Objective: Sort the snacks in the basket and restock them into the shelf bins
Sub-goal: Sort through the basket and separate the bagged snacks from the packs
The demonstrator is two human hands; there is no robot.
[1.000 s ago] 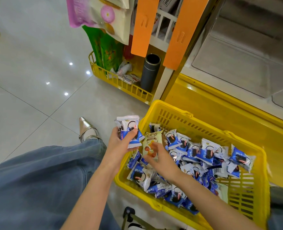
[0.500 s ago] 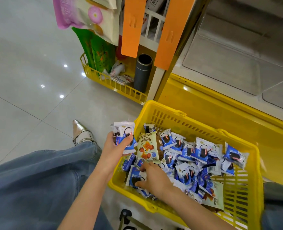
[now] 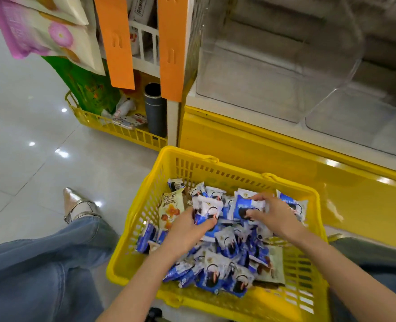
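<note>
A yellow plastic basket (image 3: 318, 205) sits on the floor in front of me, filled with several blue-and-white cookie packets (image 3: 224, 263) and a few beige snack packets (image 3: 170, 206). My left hand (image 3: 185, 231) is inside the basket and holds a small stack of blue-and-white packets (image 3: 206, 209) between thumb and fingers. My right hand (image 3: 272, 213) is further right in the basket and pinches another blue-and-white packet (image 3: 243, 205). Clear plastic shelf bins (image 3: 257, 82) stand behind the basket, above a yellow shelf base (image 3: 262, 149).
A second yellow basket (image 3: 113, 129) at the left holds a green bag, small packets and a dark cylinder (image 3: 155, 110). Orange strips (image 3: 115, 40) and hanging snack bags (image 3: 43, 33) are above it. My jeans-clad leg (image 3: 41, 275) and shoe (image 3: 76, 205) are on the tiled floor.
My left hand has brought its packets from the basket's left rim into the middle. My right hand has moved from the near left of the pile to the far right and taken hold of a packet.
</note>
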